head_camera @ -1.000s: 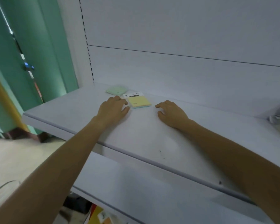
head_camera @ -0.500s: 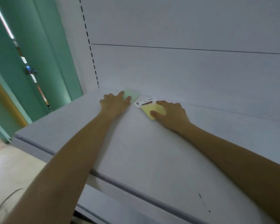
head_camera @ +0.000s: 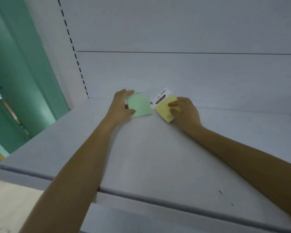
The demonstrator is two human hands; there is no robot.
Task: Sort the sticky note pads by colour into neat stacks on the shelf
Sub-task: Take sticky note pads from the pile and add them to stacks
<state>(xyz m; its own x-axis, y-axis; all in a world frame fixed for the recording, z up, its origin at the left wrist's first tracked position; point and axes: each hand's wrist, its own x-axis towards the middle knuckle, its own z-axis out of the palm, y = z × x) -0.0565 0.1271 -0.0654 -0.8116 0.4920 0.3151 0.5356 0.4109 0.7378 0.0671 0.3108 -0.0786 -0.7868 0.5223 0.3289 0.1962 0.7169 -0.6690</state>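
- Sticky note pads: only two show, a green pad point(head_camera: 139, 105) and a yellow pad point(head_camera: 165, 109). Both lie flat at the back of the shelf point(head_camera: 149, 152), close to its rear panel point(head_camera: 175, 73).
- The left hand point(head_camera: 121, 107) grasps the green pad by its left edge, with the fingers curled over the far corner and the thumb at the near one.
- The right hand point(head_camera: 186, 111) holds the yellow pad, its bent fingers lying on the right half. I cannot make out where the thumb sits.
- Done so far, as I judge it: the two colours are already apart, side by side with a narrow gap between them and no overlap.
- Left to do: both pads sit askew, each turned a different way (the yellow one carries a white header card point(head_camera: 160, 97) pointing toward the back). They need squaring up to each other and to the panel.
- Each colour is a single pad here, so no stack has height yet. Whether more pads wait out of view cannot be told.
- The shelf is a plain pale board with a grey front lip point(head_camera: 141, 198) and a couple of small dark marks near its right front.
- A slotted upright point(head_camera: 74, 52) runs up the left of the panel, with a green wall point(head_camera: 23, 73) beyond it.
- Pale floor point(head_camera: 10, 195) shows below.
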